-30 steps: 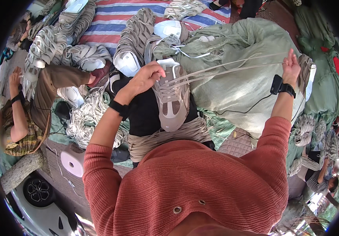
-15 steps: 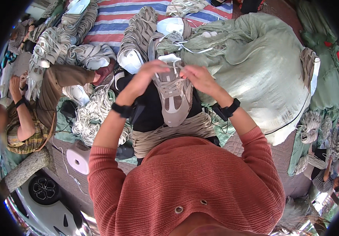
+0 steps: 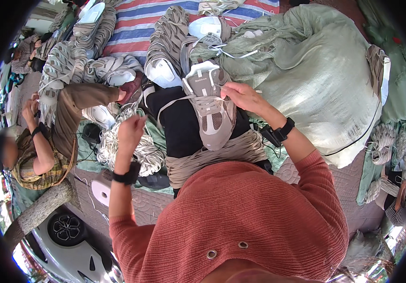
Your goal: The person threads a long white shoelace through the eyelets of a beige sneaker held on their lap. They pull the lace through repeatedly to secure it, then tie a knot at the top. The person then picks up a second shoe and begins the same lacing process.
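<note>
A grey-beige sneaker point(image 3: 212, 125) rests on my lap over dark cloth, its toe toward me. White stuffing point(image 3: 204, 67) shows at its opening. At its right eyelets, my right hand point(image 3: 247, 98) pinches a lace. A pale shoelace point(image 3: 177, 100) leaves the left eyelets and curves out to the left. Beyond that curve, my left hand point(image 3: 131, 134) is raised with its fingers closed; whether the lace reaches into them I cannot make out. A bundle of beige laces point(image 3: 217, 155) lies across my lap.
Stacked sneakers point(image 3: 167, 42) stand ahead beside a striped sheet point(image 3: 132, 26). A big pale-green sack point(image 3: 320, 94) fills the right side. White laces point(image 3: 148, 158) are heaped at left. A seated co-worker point(image 3: 35, 155) is farther left, near a log point(image 3: 40, 210) and a car point(image 3: 71, 254).
My left hand has swung away from the sneaker, down and to the left. One lace now stretches out on that side. The right hand stays at the right eyelets.
</note>
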